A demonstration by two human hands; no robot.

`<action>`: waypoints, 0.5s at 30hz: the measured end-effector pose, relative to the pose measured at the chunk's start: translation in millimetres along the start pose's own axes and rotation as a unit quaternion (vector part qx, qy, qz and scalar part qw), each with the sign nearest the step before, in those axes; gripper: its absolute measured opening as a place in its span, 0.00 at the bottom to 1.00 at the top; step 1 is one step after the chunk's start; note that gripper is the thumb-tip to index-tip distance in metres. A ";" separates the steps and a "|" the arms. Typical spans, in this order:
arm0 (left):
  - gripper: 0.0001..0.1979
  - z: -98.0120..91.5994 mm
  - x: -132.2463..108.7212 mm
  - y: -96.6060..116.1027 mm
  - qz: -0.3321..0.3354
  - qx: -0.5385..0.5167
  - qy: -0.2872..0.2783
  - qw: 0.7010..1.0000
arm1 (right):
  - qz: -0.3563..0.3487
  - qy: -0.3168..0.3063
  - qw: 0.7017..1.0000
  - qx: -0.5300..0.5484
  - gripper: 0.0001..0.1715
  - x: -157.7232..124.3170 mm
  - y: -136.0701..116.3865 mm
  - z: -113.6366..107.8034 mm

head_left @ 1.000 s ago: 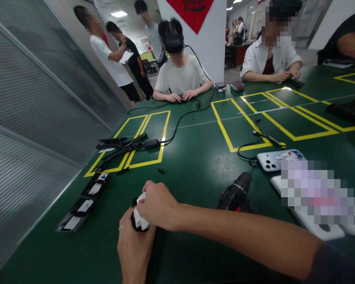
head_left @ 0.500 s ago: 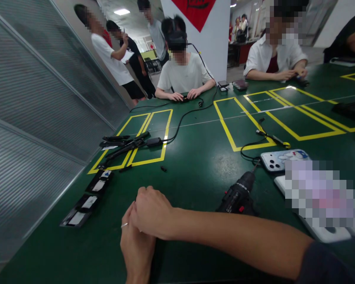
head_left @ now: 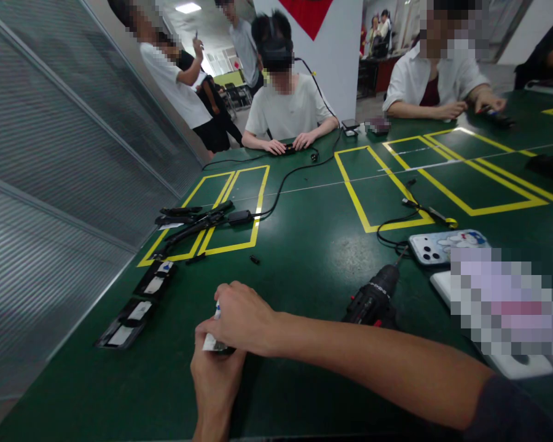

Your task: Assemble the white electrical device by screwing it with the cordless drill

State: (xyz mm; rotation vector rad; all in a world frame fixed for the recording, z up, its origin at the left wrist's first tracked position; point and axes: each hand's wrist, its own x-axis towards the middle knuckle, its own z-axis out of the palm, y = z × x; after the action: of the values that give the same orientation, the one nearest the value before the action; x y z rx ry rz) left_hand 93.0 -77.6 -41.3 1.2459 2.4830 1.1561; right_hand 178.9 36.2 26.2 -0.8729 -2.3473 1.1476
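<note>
My left hand (head_left: 216, 382) is closed from below around a small pack with a white label (head_left: 211, 344), low in the middle of the head view. Over the top of it lies my right hand (head_left: 249, 316), its fingers curled on the same pack. Most of the pack is hidden by the hands; a white corner and a bit of blue print show between them. To the left, flat black packs with white labels (head_left: 138, 310) lie on the green table (head_left: 304, 270). A black cordless drill (head_left: 373, 298) lies beyond my right forearm.
A black cable with a box (head_left: 240, 217) and dark stick-like parts (head_left: 198, 227) lie over yellow tape rectangles. A phone (head_left: 447, 245), a white case (head_left: 511, 359) and a coiled cable (head_left: 391, 236) are at right. People sit opposite; a ribbed glass partition (head_left: 74, 215) borders the left.
My right hand has lifted and shifted slightly, so the white label now shows between my hands. The view has tilted a little. A co-worker at right has moved a hand outward.
</note>
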 end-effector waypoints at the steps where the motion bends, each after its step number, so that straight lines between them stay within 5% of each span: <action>1: 0.33 0.3 -0.4 -0.5 -0.017 0.004 0.004 1.000 | 0.000 0.001 1.000 -0.007 0.28 0.0 -1.8 -2.8; 8: 0.41 4.6 -4.5 10.0 -0.022 0.008 0.073 0.997 | -0.041 -0.024 0.998 -0.045 0.18 8.8 8.4 -6.2; 11: 0.38 3.7 -5.1 10.7 0.018 0.006 0.073 0.997 | -0.088 -0.063 0.993 -0.052 0.10 11.6 15.8 -6.3; 15: 0.31 0.5 -3.7 7.7 0.057 0.014 0.050 0.997 | -0.095 -0.077 0.991 -0.050 0.11 13.2 20.9 -9.0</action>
State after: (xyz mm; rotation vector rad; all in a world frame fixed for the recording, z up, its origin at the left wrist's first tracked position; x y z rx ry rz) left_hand 100.5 -77.3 -37.1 1.3861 2.5379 1.2430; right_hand 182.0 60.1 15.6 -0.5932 -2.5680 1.0612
